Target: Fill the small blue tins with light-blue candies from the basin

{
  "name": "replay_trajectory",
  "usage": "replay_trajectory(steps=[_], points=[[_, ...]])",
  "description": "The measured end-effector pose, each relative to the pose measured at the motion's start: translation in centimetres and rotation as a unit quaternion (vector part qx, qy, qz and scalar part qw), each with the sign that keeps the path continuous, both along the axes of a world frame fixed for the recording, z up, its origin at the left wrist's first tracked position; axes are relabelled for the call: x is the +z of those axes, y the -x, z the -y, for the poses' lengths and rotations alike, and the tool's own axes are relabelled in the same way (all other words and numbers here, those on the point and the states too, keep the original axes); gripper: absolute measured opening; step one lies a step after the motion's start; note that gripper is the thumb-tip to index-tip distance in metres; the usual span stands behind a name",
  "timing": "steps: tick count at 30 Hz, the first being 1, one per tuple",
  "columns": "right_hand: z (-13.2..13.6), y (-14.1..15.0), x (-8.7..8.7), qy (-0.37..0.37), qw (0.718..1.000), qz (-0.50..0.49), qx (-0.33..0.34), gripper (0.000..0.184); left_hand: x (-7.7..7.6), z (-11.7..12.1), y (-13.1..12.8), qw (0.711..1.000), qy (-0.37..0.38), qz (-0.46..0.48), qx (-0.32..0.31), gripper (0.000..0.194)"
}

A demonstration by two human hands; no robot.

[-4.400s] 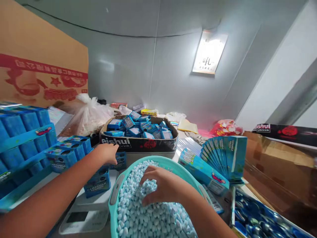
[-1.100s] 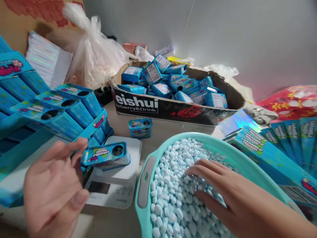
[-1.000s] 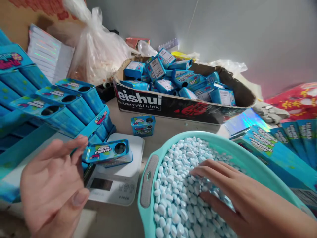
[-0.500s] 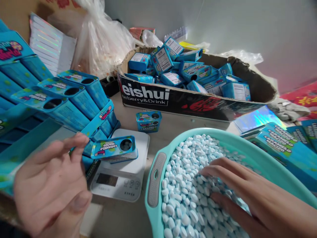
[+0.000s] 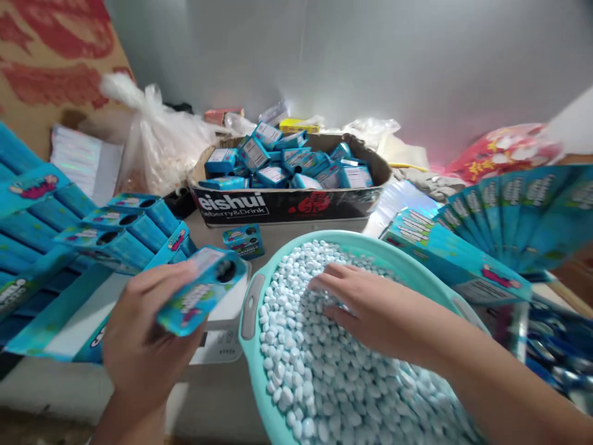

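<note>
My left hand (image 5: pixel 143 334) is wrapped round a blue candy tin (image 5: pixel 197 300) and holds it tilted above a white kitchen scale (image 5: pixel 220 349). Pale blue candies show through the round hole in the tin's top. The tin and hand hide much of the scale. To the right, my right hand (image 5: pixel 365 303) reaches into a turquoise basin (image 5: pixel 319 235) full of pale blue candies (image 5: pixel 287 364). Its fingertips touch the candies, with thumb and fingers apart. Another blue tin (image 5: pixel 243 241) stands behind the scale, left of the basin.
A black-printed carton (image 5: pixel 287 210) heaped with blue tins stands behind the basin. Filled display boxes (image 5: pixel 32 191) are at left, near a tied plastic bag (image 5: pixel 157 142). At right lie a long blue box (image 5: pixel 449 262), fanned blue cartons (image 5: pixel 504 210) and a tray of shiny blue pieces (image 5: pixel 560 346).
My left hand was open, palm up, beside the tin on the scale; now it grips the tin, lifted and turned. My right hand stays among the candies. The view has shifted and widened.
</note>
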State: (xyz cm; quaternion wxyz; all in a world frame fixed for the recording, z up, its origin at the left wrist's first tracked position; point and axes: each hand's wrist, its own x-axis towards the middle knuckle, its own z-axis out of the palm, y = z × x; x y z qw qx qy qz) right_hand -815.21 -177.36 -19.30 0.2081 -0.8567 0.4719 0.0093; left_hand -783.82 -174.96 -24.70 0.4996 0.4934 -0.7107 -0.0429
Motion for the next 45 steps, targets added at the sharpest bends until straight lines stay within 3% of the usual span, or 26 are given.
replay_trajectory(steps=[2,4,7,11,15,19,24,27,29,35,40,45], points=[[0.0,0.2,0.0,0.008,1.0,0.022,-0.001,0.031,1.8,0.6,0.8,0.983,0.026,0.161,-0.083,0.047],[0.0,0.5,-0.1,0.008,0.999,0.039,-0.005,0.033,2.6,1.6,1.4,0.951,0.069,0.275,-0.125,0.051],[0.2,0.7,-0.2,0.002,0.999,0.054,-0.01,0.035,2.3,2.7,1.5,0.939,0.14,0.291,-0.118,0.06],[0.7,0.9,0.0,-0.022,0.998,0.06,-0.017,0.033,0.9,2.4,0.8,0.966,0.103,0.222,-0.087,0.054],[1.2,1.3,0.5,-0.076,0.994,0.057,-0.052,0.034,-0.4,1.2,-0.1,0.994,-0.088,0.065,0.015,0.046],[1.2,1.2,0.5,-0.084,0.993,0.057,-0.053,0.035,-1.9,1.6,-1.6,0.963,-0.227,-0.104,0.106,0.063],[1.1,1.1,0.0,-0.095,0.992,0.056,-0.062,0.031,-2.4,2.1,-3.1,0.937,-0.294,-0.169,0.083,0.081],[1.2,1.2,-0.4,-0.1,0.992,0.047,-0.063,0.03,-1.9,1.8,-3.1,0.926,-0.271,-0.264,0.017,0.091],[1.3,1.2,-0.7,-0.097,0.993,0.037,-0.063,0.029,-1.7,1.6,-2.9,0.927,-0.226,-0.3,-0.008,0.083],[1.4,0.9,-1.3,-0.08,0.994,0.021,-0.078,0.027,-1.9,1.3,-3.0,0.929,-0.141,-0.342,-0.023,0.058],[1.2,0.8,-1.2,-0.051,0.997,0.013,-0.057,0.021,-1.8,1.0,-3.2,0.927,-0.13,-0.352,-0.03,0.052],[1.0,1.2,-1.1,-0.083,0.995,0.006,-0.062,0.029,-2.0,0.8,-3.2,0.934,-0.103,-0.34,-0.026,0.048]])
